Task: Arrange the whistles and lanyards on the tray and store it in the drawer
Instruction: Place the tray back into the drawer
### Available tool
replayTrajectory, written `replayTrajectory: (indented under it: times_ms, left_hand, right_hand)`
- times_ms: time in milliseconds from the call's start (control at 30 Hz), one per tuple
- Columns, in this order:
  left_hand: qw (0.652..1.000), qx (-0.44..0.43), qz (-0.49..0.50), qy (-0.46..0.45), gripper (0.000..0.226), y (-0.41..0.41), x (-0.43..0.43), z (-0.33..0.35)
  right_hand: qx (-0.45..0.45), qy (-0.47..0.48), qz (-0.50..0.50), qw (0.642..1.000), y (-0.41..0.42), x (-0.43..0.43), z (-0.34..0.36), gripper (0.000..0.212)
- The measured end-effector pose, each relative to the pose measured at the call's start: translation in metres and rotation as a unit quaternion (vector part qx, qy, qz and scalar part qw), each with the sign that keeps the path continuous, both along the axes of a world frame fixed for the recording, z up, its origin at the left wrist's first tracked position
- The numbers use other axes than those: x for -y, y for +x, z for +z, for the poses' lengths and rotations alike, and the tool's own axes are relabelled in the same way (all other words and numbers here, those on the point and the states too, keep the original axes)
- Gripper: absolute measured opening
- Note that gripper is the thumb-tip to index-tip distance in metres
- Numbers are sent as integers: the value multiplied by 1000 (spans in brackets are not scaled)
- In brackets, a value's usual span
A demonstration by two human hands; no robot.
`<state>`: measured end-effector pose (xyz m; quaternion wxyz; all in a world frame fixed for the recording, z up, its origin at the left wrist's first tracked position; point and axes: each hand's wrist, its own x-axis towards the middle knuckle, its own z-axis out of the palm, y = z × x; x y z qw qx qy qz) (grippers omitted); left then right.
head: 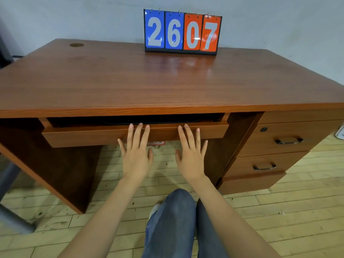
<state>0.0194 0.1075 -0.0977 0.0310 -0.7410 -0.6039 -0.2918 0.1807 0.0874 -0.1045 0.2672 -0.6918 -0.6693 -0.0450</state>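
The wide centre drawer (78, 135) of the wooden desk stands out only a little from under the desktop. In the narrow gap above its front, the dark rim of a tray (150, 121) shows; whistles and lanyards are hidden. My left hand (136, 153) lies flat with fingers spread, fingertips against the drawer front. My right hand (191, 155) is in the same pose a little to the right, also touching the drawer front. Neither hand holds anything.
A flip scoreboard (182, 31) reading 2607 stands at the back of the desktop (130, 79). A pedestal of shut drawers with metal handles (288, 140) is at the right. My legs in jeans (176, 224) are below, over a wooden floor.
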Motion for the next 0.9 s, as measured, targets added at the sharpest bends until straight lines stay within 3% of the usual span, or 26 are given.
replayTrajectory:
  times_ms: [133, 300, 400, 600, 800, 900]
  left_hand:
    - [998, -63, -2, -2, 61, 2, 7, 26]
    - [997, 0, -71, 9, 35, 23, 29, 98]
    - [993, 25, -106, 39, 33, 40, 34, 153]
    - [993, -14, -114, -9, 40, 66, -4, 224]
    - [988, -46, -118, -93, 47, 100, -95, 237]
    - [986, -12, -120, -120, 48, 122, -160, 234]
  right_hand:
    - [-39, 11, 55, 998, 20, 12, 26, 50]
    - [-38, 70, 30, 996, 54, 28, 86, 37]
    - [-11, 86, 30, 996, 72, 36, 141, 38]
    - [42, 55, -4, 998, 116, 20, 223, 46]
    - [5, -26, -5, 1000, 170, -63, 221, 55]
    - [30, -62, -20, 997, 198, -130, 208, 56]
